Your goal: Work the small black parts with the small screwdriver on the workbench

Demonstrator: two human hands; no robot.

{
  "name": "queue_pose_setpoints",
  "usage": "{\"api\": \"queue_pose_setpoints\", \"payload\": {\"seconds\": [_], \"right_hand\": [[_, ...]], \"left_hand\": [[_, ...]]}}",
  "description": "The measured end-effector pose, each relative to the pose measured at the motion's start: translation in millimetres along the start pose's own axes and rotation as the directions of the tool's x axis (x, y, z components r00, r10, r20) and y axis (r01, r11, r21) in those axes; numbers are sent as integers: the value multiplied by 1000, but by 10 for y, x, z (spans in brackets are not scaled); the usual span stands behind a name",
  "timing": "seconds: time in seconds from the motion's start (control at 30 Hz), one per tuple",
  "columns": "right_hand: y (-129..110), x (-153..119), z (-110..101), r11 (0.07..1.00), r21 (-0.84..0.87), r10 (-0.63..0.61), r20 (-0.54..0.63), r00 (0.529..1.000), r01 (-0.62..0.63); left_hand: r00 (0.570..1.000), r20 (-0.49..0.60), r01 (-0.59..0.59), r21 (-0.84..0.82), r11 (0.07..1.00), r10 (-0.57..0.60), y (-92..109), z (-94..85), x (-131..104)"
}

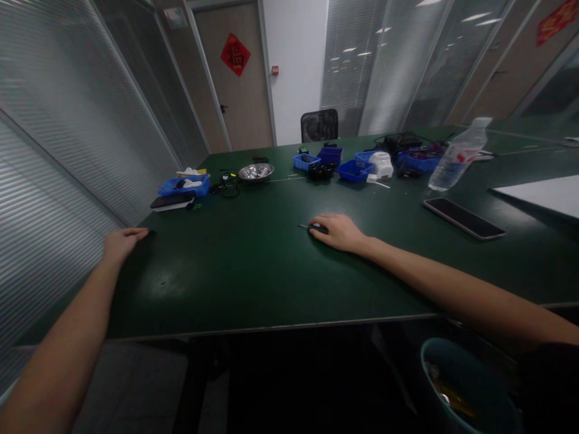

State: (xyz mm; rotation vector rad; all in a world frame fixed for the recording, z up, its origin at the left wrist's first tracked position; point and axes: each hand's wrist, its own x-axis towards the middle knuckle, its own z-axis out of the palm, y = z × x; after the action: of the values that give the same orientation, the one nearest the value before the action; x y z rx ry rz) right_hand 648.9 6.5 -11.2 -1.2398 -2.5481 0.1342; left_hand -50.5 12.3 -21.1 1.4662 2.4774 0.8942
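Right hand (339, 234): grip closed on the tool (320, 229) behind its tip (303, 226), presumably keeping that free. Left hand (120, 244): at a dark item (151, 232) on the desk (235, 271); grip indeterminable.

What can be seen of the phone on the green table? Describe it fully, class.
The phone lies flat, screen up, on the green table, slanted across the view, nearer than the clear bottle. It is a slim slab with rounded corners, a dark, seemingly unlit screen that looks like glass, and a thin pale edge. Buttons cannot be made out. Neither hand touches it.
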Motion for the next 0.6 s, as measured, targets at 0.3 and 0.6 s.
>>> {"api": "queue_pose_setpoints", "payload": {"seconds": [0.3, 0.6], "right_hand": [[2, 1, 1, 1000, -25, -7, -16, 1000, 7], [34, 2, 33, 999, -16, -28, -36, 999, 27]], "left_hand": [[921, 94, -366, 540, 758, 377, 273, -109, -286], [913, 107, -374, 600, 707, 392, 493, -150, -475]]}}
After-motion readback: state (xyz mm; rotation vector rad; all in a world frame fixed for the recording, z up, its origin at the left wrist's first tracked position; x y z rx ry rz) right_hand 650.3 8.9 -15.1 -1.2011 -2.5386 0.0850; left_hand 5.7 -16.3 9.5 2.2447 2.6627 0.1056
